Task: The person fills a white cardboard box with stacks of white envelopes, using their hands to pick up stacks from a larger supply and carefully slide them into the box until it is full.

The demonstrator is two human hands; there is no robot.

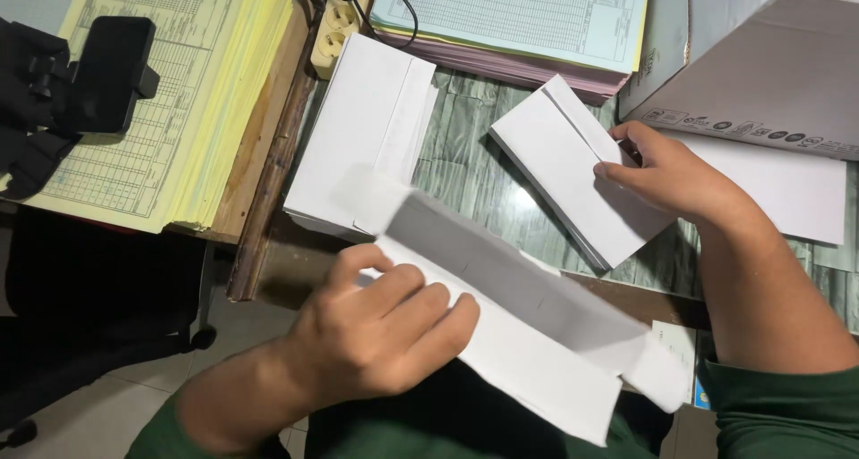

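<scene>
So your left hand point(380, 329) is closed around the near edge of a long white paper envelope point(519, 325) with its flap open, thumb on top and fingers curled under it, held up over your lap just in front of the worktop point(465, 168). Its long axis runs diagonally, from upper left by your thumb down to lower right near your green sleeve point(787, 405), and the open flap side faces up and away from you.

Your right hand point(667, 177) is out on a second white envelope point(573, 177) lying on the green stone-pattern worktop, fingertips pinched lightly at its folded flap edge. It isn't lifted, as far as I can tell. That one's long axis also runs diagonally, upper left to lower right.

Looks to me like you're mid-swap: one envelope in hand, the other getting picked up or set down. The next move probably wants a clean pinch on just that top flap so nothing slides.

Left of it sits a stack of white envelopes point(358, 137), then the yellow printed forms point(179, 92) and a grey cardboard box point(769, 74) at the right.
</scene>
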